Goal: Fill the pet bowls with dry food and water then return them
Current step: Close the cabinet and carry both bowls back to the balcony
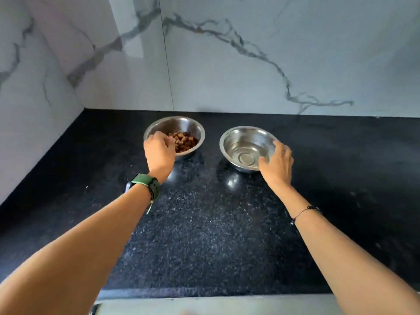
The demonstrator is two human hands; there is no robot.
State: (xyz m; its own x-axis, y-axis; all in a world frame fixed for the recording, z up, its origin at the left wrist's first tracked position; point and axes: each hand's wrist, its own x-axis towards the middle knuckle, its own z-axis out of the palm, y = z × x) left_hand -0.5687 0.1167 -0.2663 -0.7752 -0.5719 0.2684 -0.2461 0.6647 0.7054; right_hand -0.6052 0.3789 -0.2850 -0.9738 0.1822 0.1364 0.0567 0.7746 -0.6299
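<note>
**pawsandpans:** Head cam: what were the hands doing with the bowls there?

**kibble_kev:** Left hand (160,153) was at the near-left rim of the food bowl (186,126), fingers curled over the edge, so it looked like a grip on the rim. Brown dry food (184,142) sat in the bottom, just right of those fingers. Green watch (147,184) on that wrist.

**pawsandpans:** And the other one?

**kibble_kev:** Right hand (278,165) was against the near-right side of the water bowl (245,144), thumb on the near rim, fingers spread up along the right edge. Couldn't say if it was really gripping or just touching. The bowl looked tipped a bit toward the camera. Water inside? Couldn't tell, all shiny steel. Thin black bracelet (304,212) on that wrist.

**pawsandpans:** Where were the bowls?

**kibble_kev:** Both on the black speckled counter (204,223), apart from each other, food bowl left of the water bowl, marble wall (227,64) beyond the hands.
</note>
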